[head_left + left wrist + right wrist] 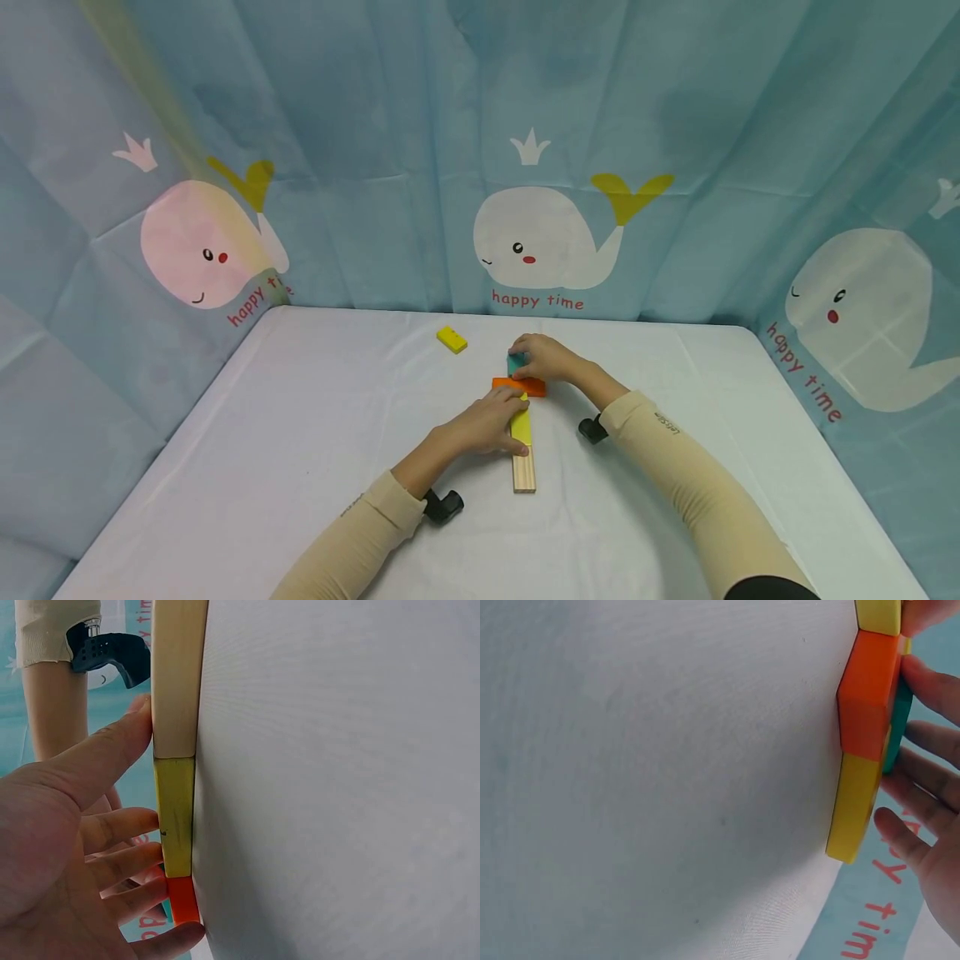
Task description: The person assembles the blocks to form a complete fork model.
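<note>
A row of toy blocks lies on the white table: a plain wooden block (524, 471), a yellow block (521, 427) and an orange block (534, 387) set crosswise. Beyond the orange one is a teal block (515, 363). My left hand (483, 423) rests along the row with fairly straight, spread fingers; its thumb (124, 739) touches the wooden block's edge and other fingertips reach the yellow and orange blocks. My right hand (546, 358) holds the teal block between thumb and fingers, partly covering it. A second yellow block (855, 806) adjoins the orange block in the right wrist view.
A separate yellow block (452, 339) lies toward the back of the table, left of the row. Blue curtains (420, 167) printed with whales surround the white tabletop (315, 433). A black wrist camera (444, 506) sits under each forearm.
</note>
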`<state>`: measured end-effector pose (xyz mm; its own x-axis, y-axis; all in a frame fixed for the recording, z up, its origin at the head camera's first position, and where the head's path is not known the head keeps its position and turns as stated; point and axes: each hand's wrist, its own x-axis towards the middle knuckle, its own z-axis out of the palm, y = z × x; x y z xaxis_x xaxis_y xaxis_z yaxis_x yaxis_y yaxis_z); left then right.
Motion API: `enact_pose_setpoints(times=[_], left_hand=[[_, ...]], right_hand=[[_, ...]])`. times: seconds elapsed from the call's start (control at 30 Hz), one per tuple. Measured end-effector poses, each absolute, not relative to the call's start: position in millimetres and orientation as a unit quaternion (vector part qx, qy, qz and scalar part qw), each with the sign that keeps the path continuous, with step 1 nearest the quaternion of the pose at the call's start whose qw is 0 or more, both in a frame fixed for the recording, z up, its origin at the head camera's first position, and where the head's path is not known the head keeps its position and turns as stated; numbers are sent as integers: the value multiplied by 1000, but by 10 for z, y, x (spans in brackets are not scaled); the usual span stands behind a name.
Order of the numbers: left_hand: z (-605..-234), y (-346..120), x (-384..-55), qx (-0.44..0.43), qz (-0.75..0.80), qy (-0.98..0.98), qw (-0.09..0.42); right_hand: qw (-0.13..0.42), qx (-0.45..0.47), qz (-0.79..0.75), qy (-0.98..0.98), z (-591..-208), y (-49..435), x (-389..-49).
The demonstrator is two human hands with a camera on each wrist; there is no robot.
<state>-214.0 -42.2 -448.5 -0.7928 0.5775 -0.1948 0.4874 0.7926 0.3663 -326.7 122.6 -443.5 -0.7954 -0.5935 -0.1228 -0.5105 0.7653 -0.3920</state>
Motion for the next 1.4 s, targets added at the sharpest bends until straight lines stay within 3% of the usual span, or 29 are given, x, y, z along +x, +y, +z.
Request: enact_pose_setpoints(times=[1.4], left_hand=[[-4525,-416,-2168,278,152,936,154]], right_hand=[[123,-300,-129,937,-4445,1235,-3252]])
